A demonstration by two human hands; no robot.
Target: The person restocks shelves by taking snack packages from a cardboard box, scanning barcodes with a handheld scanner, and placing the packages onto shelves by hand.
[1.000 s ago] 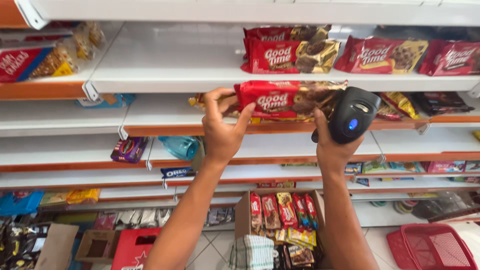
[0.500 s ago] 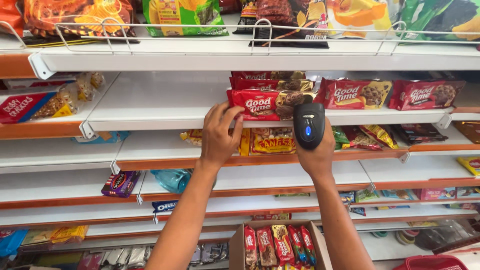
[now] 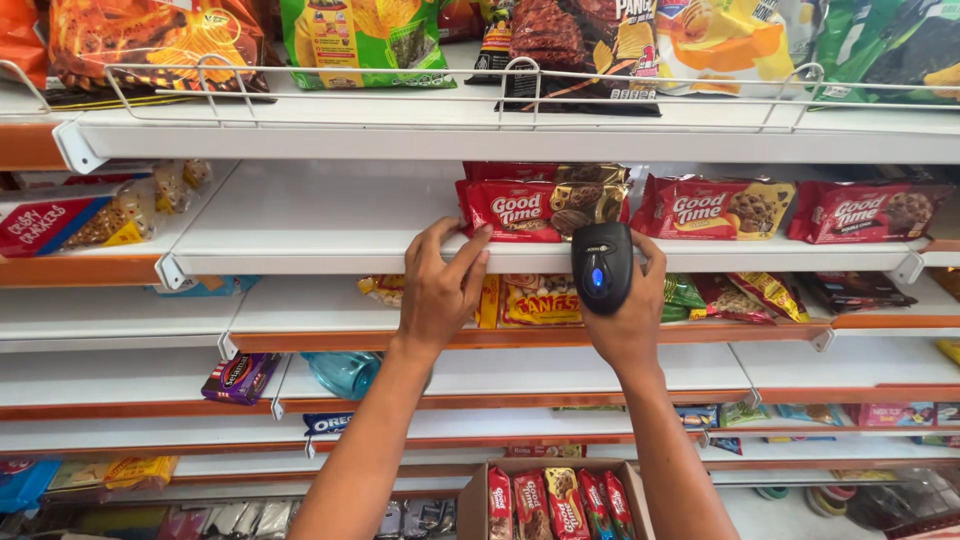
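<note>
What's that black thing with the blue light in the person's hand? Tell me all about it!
It is a handheld scanner, black, smooth and rounded, probably plastic. A small oval blue light glows on its back, under a small pale mark. The right hand grips it from below and behind, holding it upright with its top towards the front edge of a white shelf, just below a red cookie packet. Its front side is hidden.
</note>
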